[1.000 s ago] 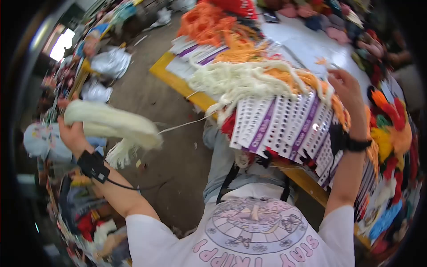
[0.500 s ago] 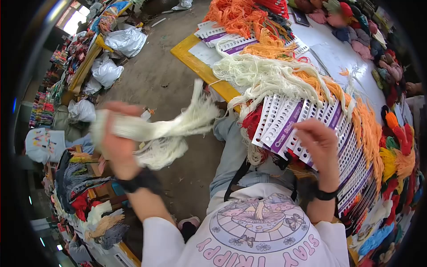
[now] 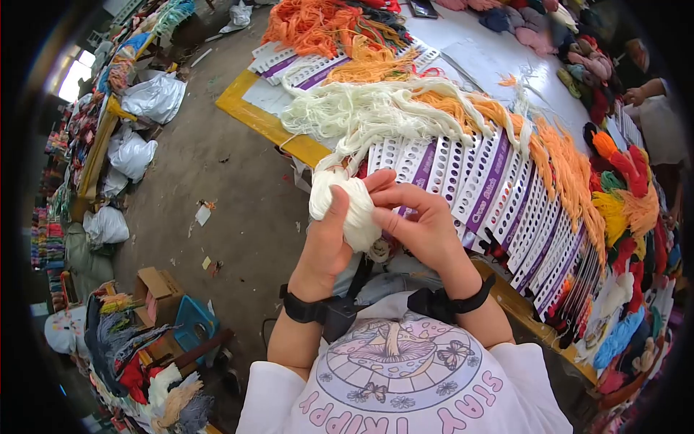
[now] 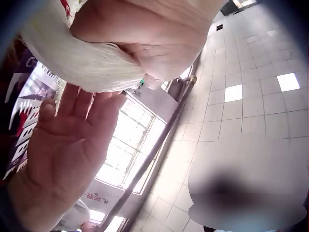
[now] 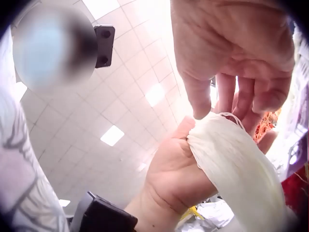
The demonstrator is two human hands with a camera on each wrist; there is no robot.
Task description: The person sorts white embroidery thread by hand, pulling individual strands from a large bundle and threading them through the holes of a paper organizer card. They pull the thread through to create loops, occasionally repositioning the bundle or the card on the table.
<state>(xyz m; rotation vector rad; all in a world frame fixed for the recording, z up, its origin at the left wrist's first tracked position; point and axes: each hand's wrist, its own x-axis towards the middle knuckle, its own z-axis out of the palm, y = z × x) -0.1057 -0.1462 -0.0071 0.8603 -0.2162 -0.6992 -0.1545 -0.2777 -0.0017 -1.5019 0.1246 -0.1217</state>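
My left hand [image 3: 322, 253] grips a cream thread skein [image 3: 361, 217] in front of my chest, its thumb laid across the near side. The skein is folded into a thick bundle. My right hand [image 3: 423, 224] is at the skein's right side, fingertips right at its edge. In the right wrist view its thumb touches the skein's end, where a thin loop of thread stands up. Its fingers run mostly straight behind the skein in the left wrist view. Beyond both hands, loose cream threads [image 3: 376, 108] lie over purple-banded perforated cards [image 3: 484, 192].
Orange threads [image 3: 571, 181] hang across the cards on the yellow-edged table [image 3: 253, 119]. A bright orange thread heap [image 3: 311, 29] and a phone [image 3: 421, 8] are at the far side. Coloured bundles line the right; a blue plastic stool [image 3: 194, 322] stands lower left. Another person's hand [image 3: 640, 94] shows at far right.
My left hand has brought the skein from the far left to my front, and its hanging tail is now folded in. My right hand has come off the cards and moved left to the skein.
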